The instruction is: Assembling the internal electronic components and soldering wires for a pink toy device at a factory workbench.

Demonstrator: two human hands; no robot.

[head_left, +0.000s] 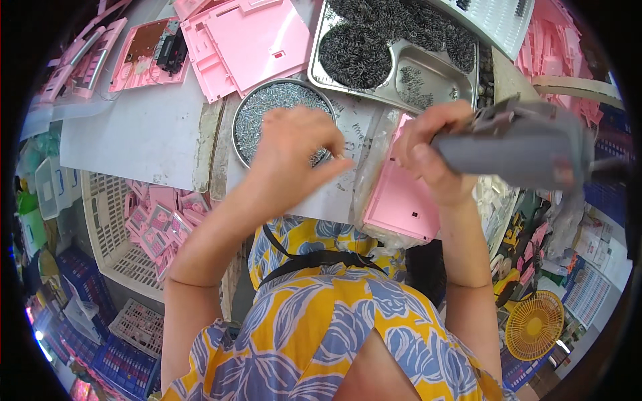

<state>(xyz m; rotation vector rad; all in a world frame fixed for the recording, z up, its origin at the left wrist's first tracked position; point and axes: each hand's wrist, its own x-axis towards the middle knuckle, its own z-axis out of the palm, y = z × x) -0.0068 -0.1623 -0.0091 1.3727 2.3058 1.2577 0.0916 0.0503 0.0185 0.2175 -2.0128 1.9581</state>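
Observation:
My left hand (294, 150) hovers over the near right part of a round metal bowl (235, 130) full of small silver screws (284, 100). Its fingers are curled, and thumb and forefinger come together in a pinch; whatever may be between them is too small to make out. My right hand (438, 150) grips a grey power drill (515, 154), held sideways with its body pointing right and smeared by motion. Below that hand a flat pink plastic panel (401, 197) lies on clear plastic wrap (364, 190), near the front edge of the table.
Beyond the bowl stands a metal tray (401, 100) heaped with dark springs (354, 57). Large pink panels (257, 40) and a pink housing (127, 73) lie at the back left. A white crate (107, 227) of pink parts is at the left; a yellow basket (535, 324) sits lower right.

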